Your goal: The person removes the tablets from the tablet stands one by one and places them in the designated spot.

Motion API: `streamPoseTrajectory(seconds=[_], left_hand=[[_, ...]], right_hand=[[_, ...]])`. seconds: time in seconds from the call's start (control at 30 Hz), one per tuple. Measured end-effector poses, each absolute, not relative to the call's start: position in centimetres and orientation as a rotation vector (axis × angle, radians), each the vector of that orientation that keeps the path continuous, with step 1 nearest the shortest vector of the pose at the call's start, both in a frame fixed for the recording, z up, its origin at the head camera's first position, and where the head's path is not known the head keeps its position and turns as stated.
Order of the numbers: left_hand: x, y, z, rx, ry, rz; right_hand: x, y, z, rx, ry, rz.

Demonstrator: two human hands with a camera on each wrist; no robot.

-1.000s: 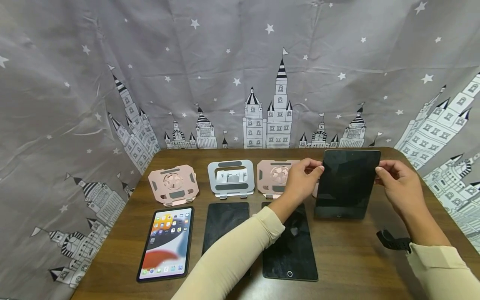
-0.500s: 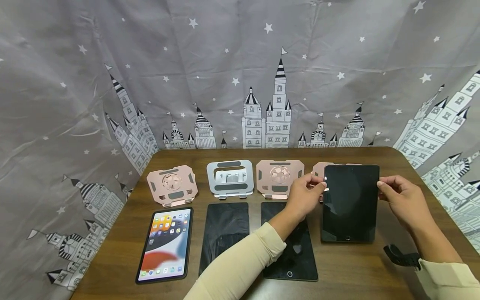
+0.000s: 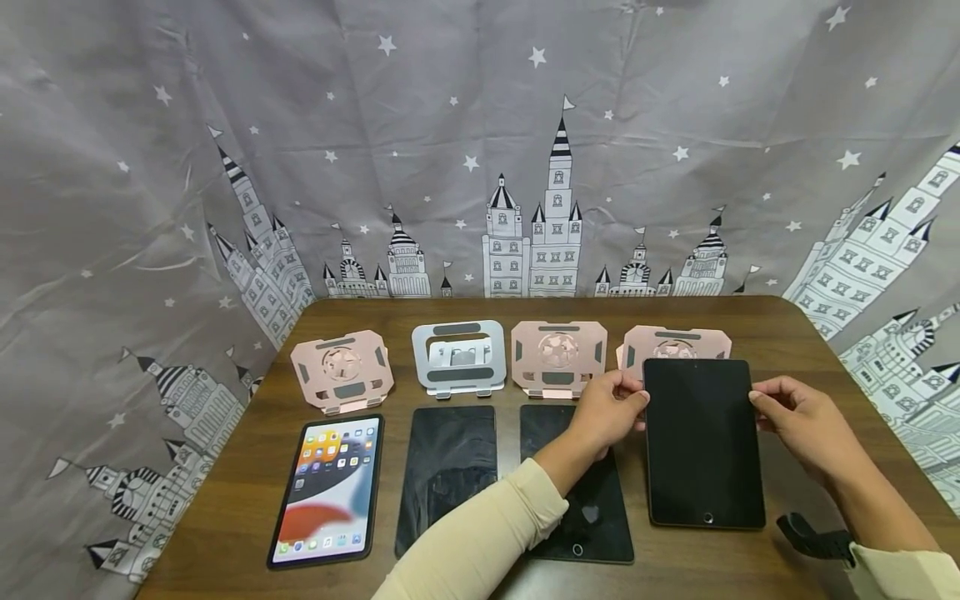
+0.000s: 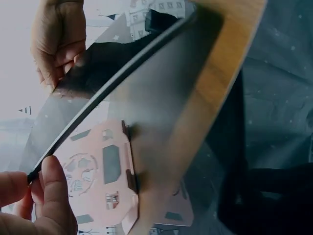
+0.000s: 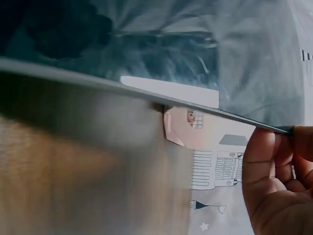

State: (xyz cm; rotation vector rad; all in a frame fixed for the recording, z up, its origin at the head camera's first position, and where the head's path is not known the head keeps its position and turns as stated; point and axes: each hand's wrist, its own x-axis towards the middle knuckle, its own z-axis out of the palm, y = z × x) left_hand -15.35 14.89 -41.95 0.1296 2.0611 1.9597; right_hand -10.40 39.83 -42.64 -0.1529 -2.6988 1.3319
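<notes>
I see a dark tablet (image 3: 703, 442) with its screen off at the right end of the wooden table (image 3: 750, 317), its far end raised and its near end low at the table. My left hand (image 3: 611, 408) pinches the tablet's left edge near the top corner, thumb and fingertips curled onto the rim. My right hand (image 3: 795, 417) pinches the right edge at about the same height. Both grips are closed on the tablet; the wrist views show its thin edge caught between thumb and fingers.

Just behind the tablet stands a pink stand (image 3: 675, 343), partly hidden by it. To its left, along the back, are a second pink stand (image 3: 558, 357), a silver stand (image 3: 459, 357) and a third pink stand (image 3: 342, 371).

In front of them three more tablets lie flat: a dark tablet with a home button (image 3: 581, 492) under my left forearm, another dark tablet (image 3: 446, 467), and a lit tablet (image 3: 327, 490) showing app icons.

A grey castle-print cloth (image 3: 480, 150) hangs around the table.
</notes>
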Motion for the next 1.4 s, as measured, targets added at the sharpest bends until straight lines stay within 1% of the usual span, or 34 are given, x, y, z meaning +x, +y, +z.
streamPoseTrajectory(seconds=[0.33, 0.67, 0.83, 1.07, 1.27, 1.4], left_hand=[[-14.2, 15.0, -43.5, 0.049, 2.011, 1.91], [-13.8, 15.3, -44.9, -0.026, 2.002, 1.817], [-13.8, 15.1, -45.3, 0.005, 2.079, 1.741], [-13.8, 15.0, -45.7, 0.12, 2.267, 1.577], [-14.2, 15.0, -45.6, 0.225, 2.481, 1.244], [-14.6, 15.2, -45.2, 0.243, 2.535, 1.06]], right_hand=[[-9.4, 40.2, -44.0, -0.171, -2.819, 1.439], [-8.8, 40.4, -45.0, -0.183, -2.869, 1.566], [-8.8, 40.4, -45.1, -0.2, -2.921, 1.593], [-9.1, 40.7, -45.3, -0.211, -3.007, 1.578], [-9.5, 40.9, -45.4, -0.186, -3.077, 1.538], [-9.5, 40.9, -45.5, -0.161, -3.109, 1.488]])
